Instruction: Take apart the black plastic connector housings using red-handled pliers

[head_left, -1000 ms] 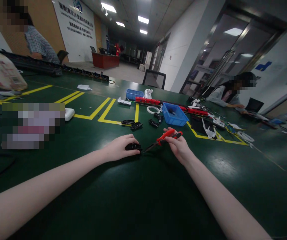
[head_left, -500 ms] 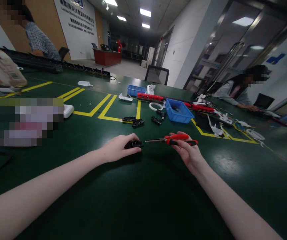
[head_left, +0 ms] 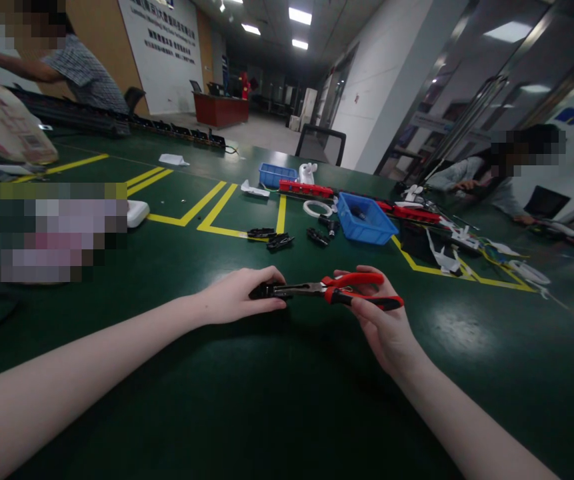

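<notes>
My left hand (head_left: 237, 297) is closed on a small black plastic part (head_left: 263, 291) and holds it down on the green table (head_left: 287, 400). My right hand (head_left: 379, 320) grips the red handles of long-nosed pliers (head_left: 337, 291). The pliers lie level, and their dark jaws reach left onto the black part at my left fingertips.
Behind my hands lie more black parts (head_left: 271, 238), a white ring (head_left: 317, 209), a blue bin (head_left: 364, 227), a second blue bin (head_left: 277, 176) and red strips (head_left: 307, 189). Yellow lines mark the table. One person stands far left (head_left: 67, 67); another sits at the right (head_left: 497, 180).
My right hand has turned the pliers from pointing down-left to level and pushed their jaws left onto the black part. My left hand has stayed on the part.
</notes>
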Tool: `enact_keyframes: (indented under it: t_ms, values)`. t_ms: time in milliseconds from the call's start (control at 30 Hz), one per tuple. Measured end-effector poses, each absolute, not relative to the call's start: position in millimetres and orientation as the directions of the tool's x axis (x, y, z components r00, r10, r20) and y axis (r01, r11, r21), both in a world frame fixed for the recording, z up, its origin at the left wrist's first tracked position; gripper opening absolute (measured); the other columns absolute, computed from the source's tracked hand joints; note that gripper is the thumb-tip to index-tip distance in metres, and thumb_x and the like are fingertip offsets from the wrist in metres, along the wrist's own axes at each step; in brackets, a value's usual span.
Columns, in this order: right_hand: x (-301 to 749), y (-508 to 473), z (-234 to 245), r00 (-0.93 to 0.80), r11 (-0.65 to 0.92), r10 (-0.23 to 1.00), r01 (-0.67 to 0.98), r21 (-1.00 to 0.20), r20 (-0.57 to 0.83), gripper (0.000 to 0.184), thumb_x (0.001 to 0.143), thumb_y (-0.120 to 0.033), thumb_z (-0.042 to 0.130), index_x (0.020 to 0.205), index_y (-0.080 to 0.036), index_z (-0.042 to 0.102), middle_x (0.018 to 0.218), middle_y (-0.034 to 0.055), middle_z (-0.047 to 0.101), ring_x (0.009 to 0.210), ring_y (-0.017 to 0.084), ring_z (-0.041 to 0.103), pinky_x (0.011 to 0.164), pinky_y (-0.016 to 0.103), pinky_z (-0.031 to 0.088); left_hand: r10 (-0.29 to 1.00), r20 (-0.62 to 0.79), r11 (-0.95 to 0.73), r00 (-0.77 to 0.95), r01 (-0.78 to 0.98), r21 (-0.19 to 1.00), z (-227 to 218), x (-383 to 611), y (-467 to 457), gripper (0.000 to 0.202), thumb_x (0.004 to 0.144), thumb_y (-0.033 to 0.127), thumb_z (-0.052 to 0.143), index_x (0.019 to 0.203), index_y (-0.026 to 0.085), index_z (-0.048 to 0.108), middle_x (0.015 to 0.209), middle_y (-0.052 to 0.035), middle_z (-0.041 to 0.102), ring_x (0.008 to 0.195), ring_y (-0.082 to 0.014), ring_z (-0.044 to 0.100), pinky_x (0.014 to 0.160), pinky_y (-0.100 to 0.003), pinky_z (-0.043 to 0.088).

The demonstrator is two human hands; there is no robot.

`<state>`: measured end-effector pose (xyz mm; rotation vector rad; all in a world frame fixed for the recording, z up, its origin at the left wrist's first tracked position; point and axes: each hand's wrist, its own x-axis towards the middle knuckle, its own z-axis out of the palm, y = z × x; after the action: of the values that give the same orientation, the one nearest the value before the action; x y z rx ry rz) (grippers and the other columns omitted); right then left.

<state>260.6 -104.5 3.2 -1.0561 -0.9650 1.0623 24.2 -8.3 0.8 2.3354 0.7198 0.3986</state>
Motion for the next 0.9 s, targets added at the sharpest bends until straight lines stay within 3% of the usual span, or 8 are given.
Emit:
enact_keyframes:
  t_ms: [900]
  values:
    - [251.6, -105.8, 4.6, 0.336, 0.112, 0.941, -0.174, -0.978, 0.047, 0.049, 0.057, -0.027, 0.082, 0.099, -0.027, 0.055, 0.098, 0.0006, 0.072, 0.1, 0.026, 0.066, 0.098, 0.054, 0.041, 0.568, 0.076, -0.629, 0.819, 0.373, 0.682, 6.5, 24.6, -11.4, 0.032, 0.088, 0.043, 0.056, 0.109, 0.02, 0.054, 0.094, -0.0026, 0.064, 0.079, -0.0179, 0.06, 0.068, -0.028, 0.043]
